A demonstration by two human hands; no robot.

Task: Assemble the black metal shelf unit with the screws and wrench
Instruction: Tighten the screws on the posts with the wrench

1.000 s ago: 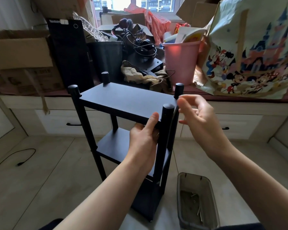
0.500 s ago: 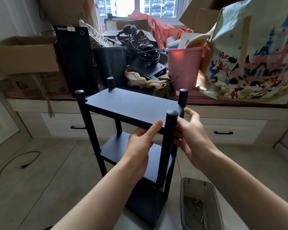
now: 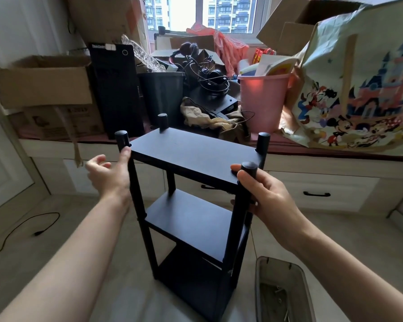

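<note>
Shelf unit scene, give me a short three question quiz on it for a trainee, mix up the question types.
1. True or false: the right hand grips the near right post of the black shelf unit.
2. Multiple choice: what does the left hand do? A) holds a wrench B) touches the near left post with its thumb, fingers relaxed C) rests in the container
3. Fill in: the clear container of screws sits on the floor, to the ____ of the shelf unit.

Key: 1 true; 2 B; 3 right
</note>
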